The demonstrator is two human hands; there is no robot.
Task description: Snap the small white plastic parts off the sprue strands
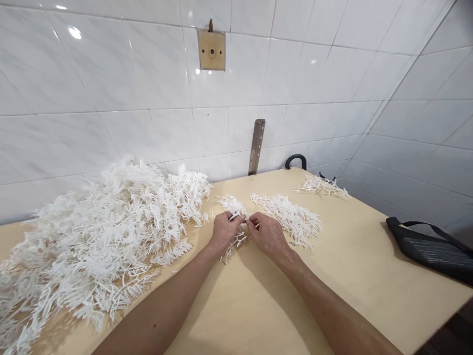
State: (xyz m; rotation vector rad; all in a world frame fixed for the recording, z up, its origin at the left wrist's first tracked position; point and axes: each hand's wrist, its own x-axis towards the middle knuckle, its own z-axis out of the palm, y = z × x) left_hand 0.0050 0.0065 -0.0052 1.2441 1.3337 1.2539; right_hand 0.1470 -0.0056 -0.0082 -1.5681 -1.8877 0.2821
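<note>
Both my hands meet above the middle of the tan table [229,305]. My left hand [224,230] is closed in a pinch on a white branching sprig [238,240], whose twigs show below and between the hands. Close beside it, my right hand [266,232] pinches with thumb and forefinger at the same spot; what lies between its fingertips is too small to make out. A large heap of white branching sprigs [107,236] spreads over the left side. Just right of my right hand lies a smaller pile of sprigs [291,217].
A few more sprigs [321,186] lie at the back right corner, near a black curved handle [296,159]. A black mesh bag [432,249] rests at the right edge. Against the tiled wall [155,79] stands a metal strip [256,147].
</note>
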